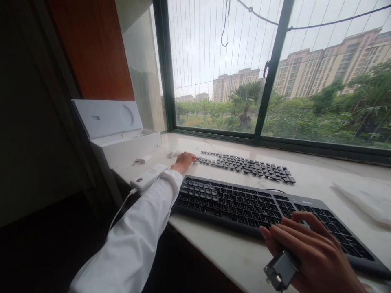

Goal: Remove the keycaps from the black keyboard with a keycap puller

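Head view: at the far left of the pale worktop (308, 171) we see an open white box (122, 138) and a white power bank (148, 177) with its cable, and just right of them our left hand (183, 161) reaches out with loose, empty fingers beside the near end of a row of loose black keycaps (247, 166). Nearer us lies the black keyboard (244, 205). At its right part our right hand (311, 252) rests on the keys, fingers curled, a small grey device (281, 270) at the wrist.
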The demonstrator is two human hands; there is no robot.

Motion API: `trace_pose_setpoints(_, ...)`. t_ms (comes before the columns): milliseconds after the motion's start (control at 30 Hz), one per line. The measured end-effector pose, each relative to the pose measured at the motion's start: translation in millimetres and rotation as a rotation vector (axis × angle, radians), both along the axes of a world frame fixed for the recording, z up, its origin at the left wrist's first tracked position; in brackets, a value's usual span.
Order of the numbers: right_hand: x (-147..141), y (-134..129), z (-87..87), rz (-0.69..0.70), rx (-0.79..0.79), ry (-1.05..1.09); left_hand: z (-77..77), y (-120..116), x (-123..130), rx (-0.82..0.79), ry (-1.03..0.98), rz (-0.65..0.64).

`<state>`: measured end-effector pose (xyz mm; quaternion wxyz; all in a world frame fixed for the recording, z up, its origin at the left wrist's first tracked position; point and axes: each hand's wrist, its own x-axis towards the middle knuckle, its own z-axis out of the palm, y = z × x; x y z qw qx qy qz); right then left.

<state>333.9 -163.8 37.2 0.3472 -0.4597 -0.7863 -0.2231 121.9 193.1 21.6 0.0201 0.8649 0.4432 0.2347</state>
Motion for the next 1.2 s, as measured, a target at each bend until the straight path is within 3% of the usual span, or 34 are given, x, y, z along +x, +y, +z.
trace_pose_setpoints(333,-1.0,0.7,-0.7,0.004,-0.003,0.035,-4.1,2.4,2.2,0.056,0.052,0.033)
trace_pose_setpoints(667,-1.2,-0.5,0.9,0.022,-0.024,0.034,3.0,-7.4,5.1,0.080,0.088,0.084)
trace_pose_setpoints(1200,-0.6,0.4,-1.2,0.030,-0.036,0.043,0.7,-6.3,6.5,0.092,0.072,0.070)
